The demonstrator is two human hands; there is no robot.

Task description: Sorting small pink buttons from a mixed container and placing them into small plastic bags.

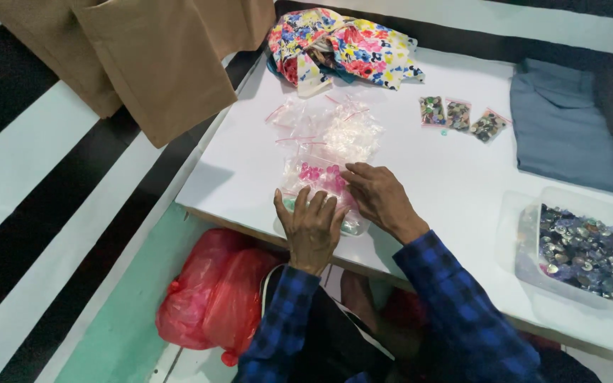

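I see both hands, left hand [311,228] and right hand [379,196], pressing flat, apparently ungripped, on a button bag [321,186] (worktop [235,177] edge): it may slide off.

table [448,177] as landmark | my left hand [311,230] and my right hand [377,198] on small bags [324,145] at its near edge | floral cloth [345,46] at far edge | three filled bags [460,117] right of it | button tub [576,248] at right edge | sack [214,298] below table
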